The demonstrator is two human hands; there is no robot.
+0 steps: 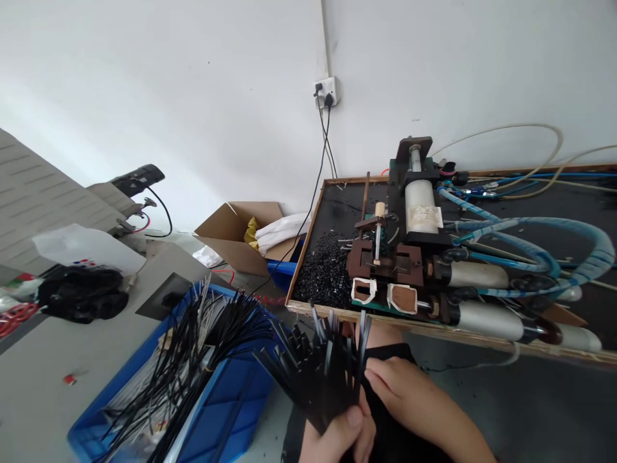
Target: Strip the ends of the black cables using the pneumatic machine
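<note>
My left hand (pixel 342 434) is closed around the lower end of a thick bundle of black strips (pixel 315 373), whose loose tips fan upward and apart. Just right of the bundle is my right hand (pixel 398 386), its fingers bent together beside the outermost strips. Whatever lies between those fingertips, if anything, is hidden. Beyond both hands, at the bench's front edge, stands a machine with a brown metal clamp block (pixel 385 260) and an upright white cylinder (pixel 421 206). Small black cut pieces (pixel 325 270) are heaped on the bench left of the clamp.
A blue crate (pixel 231 405) at left holds long black and grey strips (pixel 193 354). Behind it sits an open cardboard box (pixel 231 238) with white bags. Blue hoses (pixel 530 225) and silver cylinders (pixel 489 319) extend along the wooden-edged bench (pixel 511 341) at right.
</note>
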